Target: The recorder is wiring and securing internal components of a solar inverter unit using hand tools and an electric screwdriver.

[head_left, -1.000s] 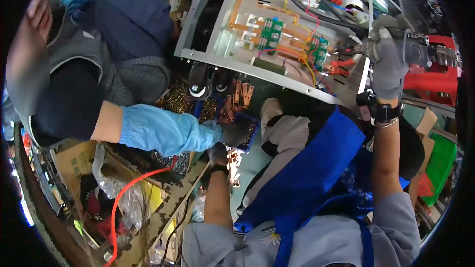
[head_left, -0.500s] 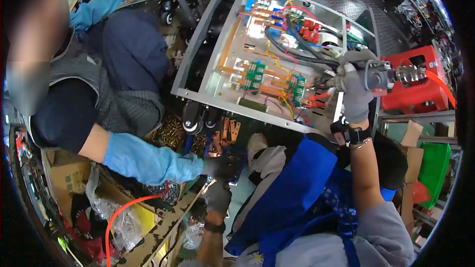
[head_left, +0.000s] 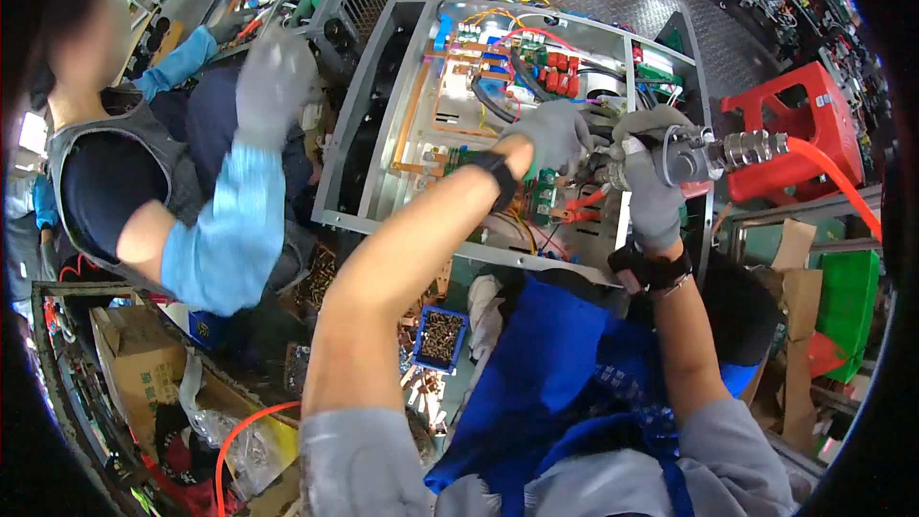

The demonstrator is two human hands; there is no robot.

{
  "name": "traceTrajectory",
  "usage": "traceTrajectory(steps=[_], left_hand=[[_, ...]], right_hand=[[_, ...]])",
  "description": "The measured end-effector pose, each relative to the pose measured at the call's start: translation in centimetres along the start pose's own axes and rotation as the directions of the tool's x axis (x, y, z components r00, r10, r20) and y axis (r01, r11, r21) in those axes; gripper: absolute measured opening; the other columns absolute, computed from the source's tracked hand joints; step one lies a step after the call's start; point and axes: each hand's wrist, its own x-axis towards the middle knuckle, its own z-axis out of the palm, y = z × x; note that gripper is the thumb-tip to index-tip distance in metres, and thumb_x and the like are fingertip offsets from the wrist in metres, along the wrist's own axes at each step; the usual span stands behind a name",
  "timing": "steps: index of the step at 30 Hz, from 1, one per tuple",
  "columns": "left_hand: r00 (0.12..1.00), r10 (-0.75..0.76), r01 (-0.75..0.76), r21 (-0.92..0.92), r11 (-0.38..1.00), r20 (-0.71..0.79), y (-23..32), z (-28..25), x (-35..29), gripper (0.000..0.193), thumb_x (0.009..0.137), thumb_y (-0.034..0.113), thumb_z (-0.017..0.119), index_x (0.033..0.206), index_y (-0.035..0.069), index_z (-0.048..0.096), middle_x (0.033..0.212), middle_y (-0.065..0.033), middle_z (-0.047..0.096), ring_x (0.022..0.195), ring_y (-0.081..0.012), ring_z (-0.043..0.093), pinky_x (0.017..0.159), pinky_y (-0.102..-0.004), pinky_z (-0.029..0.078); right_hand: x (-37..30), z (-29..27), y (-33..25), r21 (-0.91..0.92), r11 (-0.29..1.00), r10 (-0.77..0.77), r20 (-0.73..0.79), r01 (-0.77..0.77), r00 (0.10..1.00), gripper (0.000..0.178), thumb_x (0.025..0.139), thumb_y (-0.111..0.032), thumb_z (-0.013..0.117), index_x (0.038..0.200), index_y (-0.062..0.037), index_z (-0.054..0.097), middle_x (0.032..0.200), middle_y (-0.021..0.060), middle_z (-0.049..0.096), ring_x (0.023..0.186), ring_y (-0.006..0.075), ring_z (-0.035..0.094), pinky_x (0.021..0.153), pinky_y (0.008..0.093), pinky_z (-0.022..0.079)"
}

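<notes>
My right hand point(head_left: 654, 193), in a grey glove, is wrapped round an air-driven wrench point(head_left: 685, 155). Its metal front end points left, into an open metal cabinet point(head_left: 375, 224). An orange air hose point(head_left: 831, 172) runs from the tool's metal coupling point(head_left: 754, 149). Over the cabinet's wiring, my gloved left hand point(head_left: 553, 134) is beside the tool's front end, fingers curled downward. What those fingers hold, if anything, is hidden. Below the hands are green circuit boards point(head_left: 542, 193), copper bars point(head_left: 414, 115), red-sleeved cable ends point(head_left: 580, 207) and black cables point(head_left: 490, 101).
A co-worker sits at left, a gloved hand point(head_left: 276, 86) raised beside the cabinet. Below my left forearm stands a blue bin of small screws point(head_left: 441, 339). A red stool point(head_left: 795, 124) and a green bin point(head_left: 846, 316) are at right; a cardboard box point(head_left: 140, 352) is lower left.
My left hand has moved from the parts bins up into the cabinet, beside the tool. The co-worker's hand has lifted away from the bins. My right hand still grips the tool.
</notes>
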Motion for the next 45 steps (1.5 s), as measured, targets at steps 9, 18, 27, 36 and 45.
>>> traceTrajectory(steps=[9,18,27,36,45], left_hand=[[0.816,0.243,-0.538,0.538,0.649,0.524,-5.6,5.2,10.6,0.037,0.058,0.025,0.070,0.089,0.004,0.068,0.086,-0.0150,0.066,0.076,-0.0306,0.062,0.070,-0.0378,0.048],[0.703,-0.106,-0.438,0.545,0.715,0.703,-3.3,4.5,9.5,0.028,0.069,0.021,0.057,0.090,0.005,0.067,0.090,-0.0119,0.064,0.078,-0.0276,0.059,0.068,-0.0425,0.044],[0.613,-0.075,-0.571,0.507,0.645,0.787,-6.1,5.7,12.0,0.033,0.069,0.012,0.054,0.101,0.008,0.061,0.091,-0.0102,0.064,0.081,-0.0286,0.059,0.075,-0.0406,0.046],[0.602,-0.170,-0.519,0.544,0.660,0.780,-3.4,4.5,11.2,0.035,0.071,0.014,0.053,0.104,0.005,0.060,0.093,-0.0123,0.064,0.083,-0.0295,0.060,0.075,-0.0418,0.046],[0.649,-0.186,-0.483,0.588,0.648,0.738,-2.6,4.4,9.8,0.038,0.072,0.016,0.053,0.107,0.003,0.059,0.095,-0.0144,0.064,0.084,-0.0304,0.060,0.075,-0.0430,0.046]], right_hand=[[-1.1,-1.9,1.1,-0.283,0.944,-0.142,0.107,0.168,0.984,0.042,0.078,0.004,0.052,0.118,-0.0034,0.040,0.096,0.0105,0.059,0.084,0.0160,0.058,0.072,0.0293,0.050],[-1.4,-2.1,1.4,-0.162,0.964,0.219,0.047,-0.209,0.975,0.036,0.078,0.003,0.052,0.112,-0.0061,0.043,0.089,0.0089,0.059,0.067,0.0118,0.055,0.053,0.0255,0.047],[-0.5,-0.5,-1.1,0.058,0.960,0.277,-0.042,-0.274,0.960,0.036,0.077,0.005,0.052,0.109,-0.0053,0.041,0.089,0.0110,0.058,0.059,0.0119,0.053,0.046,0.0252,0.045],[-0.4,-1.0,0.2,-0.163,0.961,0.225,-0.002,-0.222,0.974,0.021,0.078,0.001,0.051,0.098,-0.0034,0.049,0.076,0.0096,0.057,0.054,0.0122,0.052,0.044,0.0243,0.043],[-0.6,-0.7,0.6,-0.197,0.975,0.088,-0.066,-0.100,0.994,0.026,0.077,0.001,0.051,0.102,-0.0037,0.048,0.079,0.0090,0.058,0.058,0.0119,0.055,0.046,0.0244,0.045]])
